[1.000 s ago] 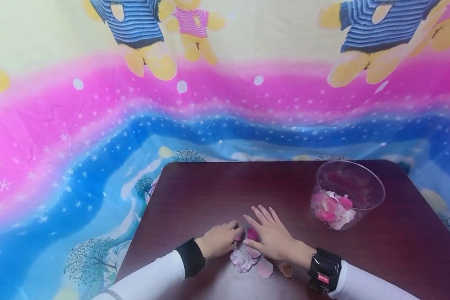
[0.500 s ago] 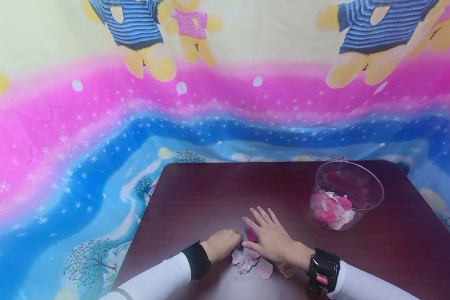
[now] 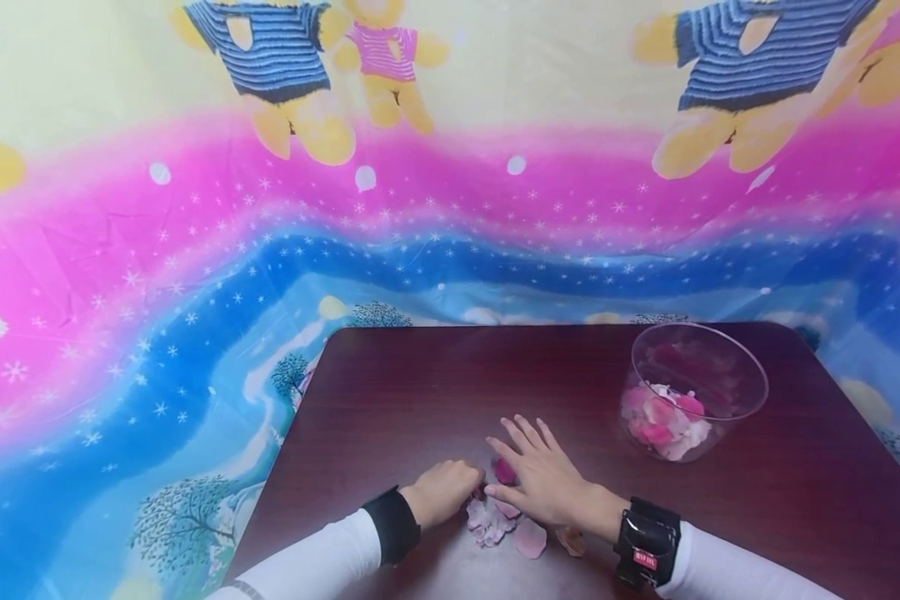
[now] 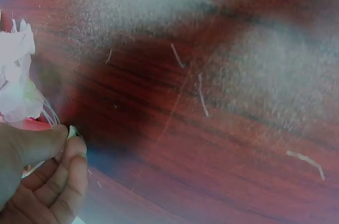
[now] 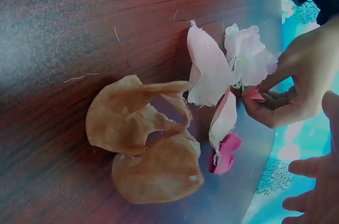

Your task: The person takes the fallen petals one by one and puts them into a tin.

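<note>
My left hand [image 3: 444,490] is low over the table, thumb and fingers pinching a small red-pink petal [image 5: 254,95]. Right beside those fingertips lies a pale pink ruffled flower [image 5: 249,57]. My right hand [image 3: 547,475] is spread out with straight fingers and holds nothing. Around and below it are a light pink petal [image 5: 208,66], a pink-white petal [image 5: 224,118], a magenta petal [image 5: 228,152] and a brown-orange curled petal [image 5: 156,173]. In the left wrist view, a pale bit [image 4: 73,131] pokes out between thumb and index finger.
A clear round container [image 3: 742,417] with pink, red and white petals stands at the right of the dark wooden table [image 3: 420,375]. Several thin pale threads [image 4: 203,96] lie on the tabletop. Behind the table hangs a patterned cloth [image 3: 450,183].
My left hand has shifted slightly right, and its fingers have curled in. My right hand has stayed almost still, fingers spread.
</note>
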### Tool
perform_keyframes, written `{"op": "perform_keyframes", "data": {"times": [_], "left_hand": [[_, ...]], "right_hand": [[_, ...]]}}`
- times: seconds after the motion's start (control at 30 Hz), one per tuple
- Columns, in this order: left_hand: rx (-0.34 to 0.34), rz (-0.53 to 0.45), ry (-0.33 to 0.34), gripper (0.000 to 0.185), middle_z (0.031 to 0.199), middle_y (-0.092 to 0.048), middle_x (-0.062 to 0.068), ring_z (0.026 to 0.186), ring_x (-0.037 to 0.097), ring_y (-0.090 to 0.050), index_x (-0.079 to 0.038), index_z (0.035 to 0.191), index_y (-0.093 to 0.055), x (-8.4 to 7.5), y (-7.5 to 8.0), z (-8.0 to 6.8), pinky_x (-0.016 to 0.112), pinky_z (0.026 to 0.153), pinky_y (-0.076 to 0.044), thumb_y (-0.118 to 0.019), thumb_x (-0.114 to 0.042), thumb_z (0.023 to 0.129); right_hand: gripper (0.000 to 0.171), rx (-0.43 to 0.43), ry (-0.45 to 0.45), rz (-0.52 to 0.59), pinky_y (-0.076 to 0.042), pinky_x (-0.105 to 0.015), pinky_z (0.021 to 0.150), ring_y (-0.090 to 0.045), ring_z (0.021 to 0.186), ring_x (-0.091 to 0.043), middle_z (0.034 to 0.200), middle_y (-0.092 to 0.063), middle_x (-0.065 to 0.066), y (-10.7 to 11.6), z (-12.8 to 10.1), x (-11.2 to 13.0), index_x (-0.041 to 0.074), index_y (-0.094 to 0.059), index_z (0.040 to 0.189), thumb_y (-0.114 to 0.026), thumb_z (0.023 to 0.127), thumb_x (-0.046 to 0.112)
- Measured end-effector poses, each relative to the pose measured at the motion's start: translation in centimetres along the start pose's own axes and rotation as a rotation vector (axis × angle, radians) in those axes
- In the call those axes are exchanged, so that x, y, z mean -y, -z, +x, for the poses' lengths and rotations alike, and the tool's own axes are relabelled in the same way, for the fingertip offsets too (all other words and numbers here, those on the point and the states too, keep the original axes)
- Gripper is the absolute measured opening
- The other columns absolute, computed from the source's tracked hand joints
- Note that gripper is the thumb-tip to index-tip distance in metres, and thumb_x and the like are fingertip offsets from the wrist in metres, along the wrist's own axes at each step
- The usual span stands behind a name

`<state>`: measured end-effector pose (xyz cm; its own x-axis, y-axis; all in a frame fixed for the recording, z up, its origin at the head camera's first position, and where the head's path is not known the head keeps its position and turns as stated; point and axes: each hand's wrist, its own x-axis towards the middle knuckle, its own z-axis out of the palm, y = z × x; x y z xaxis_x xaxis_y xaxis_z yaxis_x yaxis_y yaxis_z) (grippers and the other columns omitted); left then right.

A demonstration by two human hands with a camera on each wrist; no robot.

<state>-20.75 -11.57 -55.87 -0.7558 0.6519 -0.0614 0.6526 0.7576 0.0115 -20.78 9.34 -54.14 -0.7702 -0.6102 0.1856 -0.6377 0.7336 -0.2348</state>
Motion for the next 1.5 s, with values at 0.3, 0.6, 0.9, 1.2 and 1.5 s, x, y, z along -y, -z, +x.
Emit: {"op": "perform_keyframes", "data": {"times": [0.3,0.6,0.9,1.2,1.5], "left_hand": [[-0.181,-0.010,-0.020,0.020,0.083,-0.069,-0.004,0.077,0.011,-0.071,-0.015,0.090,-0.067,0.9,1.9,0.2,0.024,0.064,-0.057,-0.069,0.003,0.084],[-0.312,-0.011,-0.035,0.020,0.088,-0.069,0.001,0.083,0.012,-0.072,-0.010,0.105,-0.070,1.4,8.3,0.7,0.024,0.072,-0.060,-0.077,-0.004,0.087],[-0.444,-0.040,-0.051,0.011,0.084,-0.066,-0.001,0.079,0.011,-0.069,-0.011,0.094,-0.066,1.6,11.8,0.7,0.024,0.068,-0.057,-0.074,-0.004,0.090],[-0.485,-0.134,-0.082,0.010,0.080,-0.064,0.000,0.073,0.010,-0.064,-0.012,0.094,-0.062,0.6,12.1,0.8,0.019,0.064,-0.053,-0.071,-0.009,0.094],[-0.462,-0.171,-0.073,0.010,0.083,-0.065,-0.001,0.077,0.010,-0.066,-0.012,0.094,-0.062,0.3,12.3,0.7,0.020,0.067,-0.054,-0.071,-0.008,0.094]], "right_hand": [[0.071,-0.003,-0.002,-0.010,-0.029,-0.063,0.119,-0.031,0.151,-0.043,0.159,-0.039,-0.021,0.7,0.8,-0.2,0.014,-0.052,0.148,-0.054,0.096,0.062],[0.071,-0.073,-0.012,-0.006,-0.033,-0.062,0.118,-0.031,0.151,-0.044,0.159,-0.039,-0.021,4.1,2.6,-0.3,0.014,-0.051,0.148,-0.059,0.094,0.060],[0.063,-0.144,-0.041,0.028,-0.044,-0.054,0.111,-0.054,0.136,-0.034,0.142,-0.061,-0.013,7.0,3.6,0.3,0.013,-0.058,0.140,-0.063,0.094,0.055],[0.007,-0.228,-0.028,0.169,-0.040,-0.020,0.057,-0.048,0.057,-0.001,0.064,-0.059,0.013,7.5,4.2,1.2,0.016,-0.074,0.091,-0.070,0.094,0.020],[0.012,-0.276,0.019,0.121,-0.038,-0.021,0.054,-0.042,0.054,-0.002,0.058,-0.052,0.011,7.3,4.5,1.0,0.016,-0.070,0.080,-0.071,0.090,0.009]]}}
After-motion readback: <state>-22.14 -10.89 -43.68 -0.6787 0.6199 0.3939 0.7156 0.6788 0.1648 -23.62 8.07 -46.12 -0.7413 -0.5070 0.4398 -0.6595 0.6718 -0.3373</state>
